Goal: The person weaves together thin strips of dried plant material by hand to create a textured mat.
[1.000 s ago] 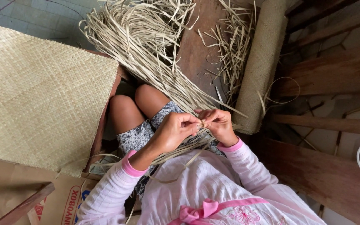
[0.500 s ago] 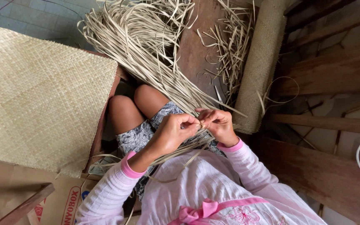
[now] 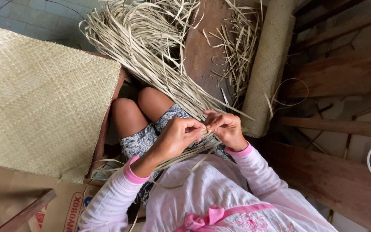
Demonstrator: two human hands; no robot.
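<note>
Little moved since earlier: left hand [image 3: 174, 137] and right hand [image 3: 227, 129] remain together, fingers pinching pale straw strips [image 3: 151, 47]; keep strips flat, tension even. Woven mat [image 3: 39, 94] alongside.

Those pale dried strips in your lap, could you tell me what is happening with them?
A seated person pinches a few pale flat dried leaf strips between both hands over the lap: left hand and right hand meet fingertip to fingertip. The loose bundle fans away over the brown wooden floor. A finished woven straw mat lies at the left, a rolled mat at the right.
</note>
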